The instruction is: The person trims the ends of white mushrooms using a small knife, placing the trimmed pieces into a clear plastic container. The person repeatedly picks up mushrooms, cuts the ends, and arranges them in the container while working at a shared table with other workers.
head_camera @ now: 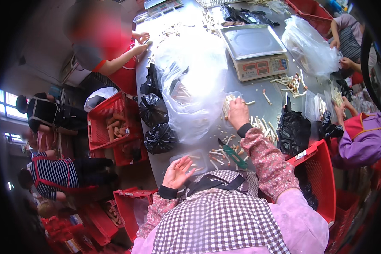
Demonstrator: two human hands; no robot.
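My right hand [238,112] rests on pale stalks in a clear plastic tray [229,123]; its fingertips are partly hidden, so whether they grip any cannot be told. Cut white stalks [264,127] lie loose beside that wrist. Palm up and fingers apart, my left hand [178,171] holds nothing. It is over the near edge of another clear tray [200,155] with a few stalks inside. Between my arms, a green-handled cutter or knife [234,156] lies among stalk ends and trimmings [218,155]. A large translucent plastic bag [190,111] stands ahead, with stalks showing through it.
A weighing scale [255,43] stands at the back. Black plastic bags [153,109] line the left edge; another black bag [293,131] is right of my arm. Red crates [317,177] flank me. Co-workers' hands [141,44] are at the far left and at the right, around trays and bags.
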